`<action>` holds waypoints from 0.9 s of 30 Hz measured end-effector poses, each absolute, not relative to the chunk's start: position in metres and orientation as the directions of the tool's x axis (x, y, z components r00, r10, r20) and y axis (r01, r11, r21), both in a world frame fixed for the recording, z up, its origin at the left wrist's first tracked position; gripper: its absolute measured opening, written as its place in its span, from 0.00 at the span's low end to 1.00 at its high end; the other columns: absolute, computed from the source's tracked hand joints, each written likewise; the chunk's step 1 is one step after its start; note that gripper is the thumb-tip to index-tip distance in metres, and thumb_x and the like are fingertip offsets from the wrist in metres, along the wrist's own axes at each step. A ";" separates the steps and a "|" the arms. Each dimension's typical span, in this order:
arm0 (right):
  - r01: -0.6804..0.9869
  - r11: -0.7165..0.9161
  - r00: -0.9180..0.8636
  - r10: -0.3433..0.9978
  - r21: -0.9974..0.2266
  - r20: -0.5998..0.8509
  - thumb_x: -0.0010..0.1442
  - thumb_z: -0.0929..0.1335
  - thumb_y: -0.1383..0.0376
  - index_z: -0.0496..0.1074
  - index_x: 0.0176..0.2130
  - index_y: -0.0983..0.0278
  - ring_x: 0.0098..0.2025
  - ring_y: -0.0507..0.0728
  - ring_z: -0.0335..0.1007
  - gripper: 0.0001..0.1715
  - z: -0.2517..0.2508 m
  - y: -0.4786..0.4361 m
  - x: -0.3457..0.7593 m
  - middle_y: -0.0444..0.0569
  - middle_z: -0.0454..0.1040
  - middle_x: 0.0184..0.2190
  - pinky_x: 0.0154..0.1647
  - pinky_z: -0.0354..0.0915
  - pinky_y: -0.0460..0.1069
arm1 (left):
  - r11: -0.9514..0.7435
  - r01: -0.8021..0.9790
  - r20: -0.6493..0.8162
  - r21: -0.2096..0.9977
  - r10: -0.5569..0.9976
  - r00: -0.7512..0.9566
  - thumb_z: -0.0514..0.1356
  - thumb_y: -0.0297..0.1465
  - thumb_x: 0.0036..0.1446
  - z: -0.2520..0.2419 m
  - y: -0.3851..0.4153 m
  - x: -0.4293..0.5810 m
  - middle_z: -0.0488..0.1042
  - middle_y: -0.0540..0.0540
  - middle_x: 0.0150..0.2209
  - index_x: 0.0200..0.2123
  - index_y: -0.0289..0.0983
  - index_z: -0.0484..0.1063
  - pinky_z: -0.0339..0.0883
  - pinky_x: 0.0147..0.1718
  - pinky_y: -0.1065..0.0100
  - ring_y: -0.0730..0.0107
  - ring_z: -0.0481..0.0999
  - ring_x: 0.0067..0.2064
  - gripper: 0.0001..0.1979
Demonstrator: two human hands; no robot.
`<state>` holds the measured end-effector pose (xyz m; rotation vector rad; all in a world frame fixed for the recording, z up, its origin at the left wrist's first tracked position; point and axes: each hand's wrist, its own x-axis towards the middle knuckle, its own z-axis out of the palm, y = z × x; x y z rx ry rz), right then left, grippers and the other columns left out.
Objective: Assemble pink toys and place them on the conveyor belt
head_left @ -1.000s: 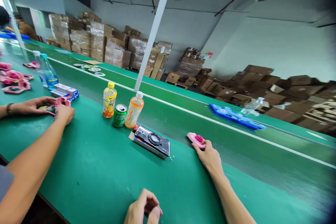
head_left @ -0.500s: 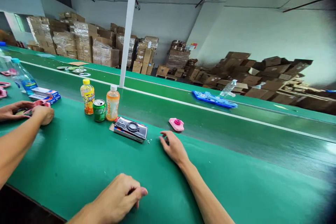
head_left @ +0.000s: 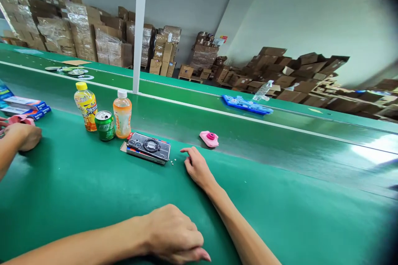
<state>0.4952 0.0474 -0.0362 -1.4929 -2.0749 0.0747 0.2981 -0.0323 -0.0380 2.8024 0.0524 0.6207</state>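
Note:
My right hand (head_left: 197, 167) rests on the green belt with its fingers apart, holding nothing. It lies just right of a black phone case on its retail box (head_left: 148, 148), and a pink plastic piece with a magenta ring (head_left: 209, 138) sits beyond it, not touching. My left hand (head_left: 174, 232) lies nearer me on the green surface, fingers curled on nothing. Behind the black case stand a yellow drink bottle (head_left: 85, 106), a green can (head_left: 105, 125) and an orange drink bottle (head_left: 122, 114). Several white crumbs (head_left: 172, 160) lie by the case.
At the left edge, a co-worker's hand (head_left: 23, 136) is on a pink item (head_left: 20, 121) beside blue-and-white boxes (head_left: 25, 105). A white post (head_left: 139, 29) rises behind the belt. A blue tray (head_left: 247, 104) lies on the far belt, with cartons stacked beyond.
My right hand has come off the pink piece and drawn back toward me. My left hand has shifted on the surface. The whole scene has slid left in view as my head turned right.

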 end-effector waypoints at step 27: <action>0.889 0.265 -0.108 0.915 -0.374 0.390 0.57 0.57 0.74 0.62 0.50 0.64 0.40 0.61 0.70 0.21 -0.049 0.054 0.519 0.53 0.71 0.39 0.46 0.66 0.56 | -0.107 0.092 0.047 0.990 0.864 0.501 0.49 0.40 0.69 -0.014 -0.014 0.293 0.68 0.55 0.22 0.36 0.40 0.65 0.53 0.26 0.69 0.73 0.64 0.23 0.13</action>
